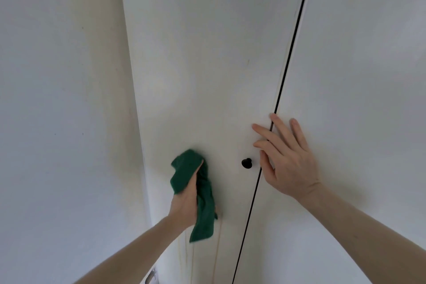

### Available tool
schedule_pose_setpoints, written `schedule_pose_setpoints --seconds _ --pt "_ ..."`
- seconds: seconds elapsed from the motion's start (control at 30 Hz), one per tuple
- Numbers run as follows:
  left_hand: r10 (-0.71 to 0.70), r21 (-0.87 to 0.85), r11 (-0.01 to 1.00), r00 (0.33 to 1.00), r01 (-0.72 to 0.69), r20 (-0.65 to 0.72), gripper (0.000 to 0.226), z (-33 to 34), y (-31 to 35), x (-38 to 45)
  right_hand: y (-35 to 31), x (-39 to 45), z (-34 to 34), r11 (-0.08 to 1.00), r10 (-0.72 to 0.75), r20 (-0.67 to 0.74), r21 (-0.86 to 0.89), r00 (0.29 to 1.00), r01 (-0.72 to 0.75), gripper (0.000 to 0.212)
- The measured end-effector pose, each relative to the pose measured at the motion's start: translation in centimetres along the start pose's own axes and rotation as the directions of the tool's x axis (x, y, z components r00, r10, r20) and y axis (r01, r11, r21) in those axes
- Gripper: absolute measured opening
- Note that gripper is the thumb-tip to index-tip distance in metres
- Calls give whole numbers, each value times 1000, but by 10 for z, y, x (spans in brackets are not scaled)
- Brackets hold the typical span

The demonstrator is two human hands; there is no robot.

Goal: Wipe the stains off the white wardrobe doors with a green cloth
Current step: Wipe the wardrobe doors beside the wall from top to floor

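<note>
The left hand (pixel 184 198) is clamped on the green cloth (pixel 196 191), bunching it against the left wardrobe door (pixel 202 64); the loose tail hangs below the hand. This bunched hold likely concentrates pressure on the contact patch. The right hand (pixel 285 157) lies flat, fingers apart and straight, across the dark gap (pixel 285 62) between the left door and the right door (pixel 357 76), probably bracing both panels so that they do not swing under wiping force. The black knob (pixel 247 163) sits between the two hands, just beside the right thumb. A faint mark shows well above the cloth hand.
</note>
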State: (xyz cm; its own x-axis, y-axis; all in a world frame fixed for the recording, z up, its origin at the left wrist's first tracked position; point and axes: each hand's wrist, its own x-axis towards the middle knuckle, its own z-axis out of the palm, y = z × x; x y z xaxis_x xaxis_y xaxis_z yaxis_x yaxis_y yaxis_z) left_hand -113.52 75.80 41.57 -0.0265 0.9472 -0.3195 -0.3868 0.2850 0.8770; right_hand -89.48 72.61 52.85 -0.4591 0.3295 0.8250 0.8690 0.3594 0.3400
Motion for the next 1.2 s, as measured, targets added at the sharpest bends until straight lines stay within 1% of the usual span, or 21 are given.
schedule_pose_setpoints --seconds 0.07,0.17,0.2,0.27,0.33,0.4,0.43,0.47,0.53,0.6,0.63,0.73,0.8,0.87,0.9,1.0,1.07,1.1,1.13,1.17,1.2 --pt "69 -78 995 996 -64 59 84 28 30 -13 0 0 -1 1000 -1 4 1 1000 1 16" --pt "116 -164 982 983 -92 140 73 61 56 -18 -1 -1 -3 1000 -5 15 5 1000 5 17" --pt "152 -149 981 976 -128 157 67 69 58 -17 0 -1 -2 1000 -5 22 3 1000 5 17" --pt "240 -137 966 956 -218 168 40 80 55 -16 0 -1 -1 1000 0 28 -3 1000 0 19" --pt "385 18 919 905 -394 179 33 80 35 -4 0 -1 0 1000 3 16 -11 1000 -3 20" --pt "450 232 843 873 -485 189 25 66 6 11 -1 -1 0 1000 2 -1 -24 1000 -2 19" --pt "437 324 806 867 -495 238 38 59 -13 19 0 -1 1 1000 3 -12 -30 1000 -3 19" --pt "439 392 773 866 -499 239 46 50 -27 23 -1 0 1 999 -2 -22 -35 1000 1 19" --pt "386 431 778 889 -458 248 40 39 -46 21 0 -1 2 999 -6 -38 -41 999 5 18" --pt "359 412 815 913 -407 193 29 32 -63 22 1 -1 4 999 -10 -44 -48 999 8 17" --pt "332 446 810 925 -380 185 26 26 -73 24 1 -1 5 999 -12 -49 -52 999 10 17" --pt "226 679 657 945 -328 238 14 3 -108 40 2 -1 9 998 -15 -56 -60 998 12 16" --pt "187 815 483 947 -319 259 14 -13 -129 47 3 -1 9 998 -22 -58 -64 998 18 16" --pt "178 879 336 939 -339 294 17 -24 -143 50 3 -2 10 997 -29 -58 -68 998 25 16" --pt "175 886 305 935 -350 310 18 -28 -147 49 3 -2 10 997 -29 -54 -69 998 25 16" --pt "190 870 289 915 -399 356 8 -33 -150 43 3 -1 9 998 -20 -43 -65 999 18 16" --pt "207 857 269 896 -439 393 22 -36 -146 37 1 0 7 999 -3 -32 -40 999 2 16" --pt "186 856 289 902 -430 390 29 -39 -141 31 0 0 5 1000 7 -22 -17 1000 -7 15" --pt "174 838 336 903 -430 394 30 -41 -137 30 0 0 2 1000 14 -12 9 1000 -14 15" --pt "151 806 433 914 -404 377 30 -42 -129 23 -1 0 0 999 17 5 35 1000 -17 15" --pt "160 735 566 924 -373 346 38 -41 -119 17 0 1 -3 998 17 24 56 1000 -18 16"
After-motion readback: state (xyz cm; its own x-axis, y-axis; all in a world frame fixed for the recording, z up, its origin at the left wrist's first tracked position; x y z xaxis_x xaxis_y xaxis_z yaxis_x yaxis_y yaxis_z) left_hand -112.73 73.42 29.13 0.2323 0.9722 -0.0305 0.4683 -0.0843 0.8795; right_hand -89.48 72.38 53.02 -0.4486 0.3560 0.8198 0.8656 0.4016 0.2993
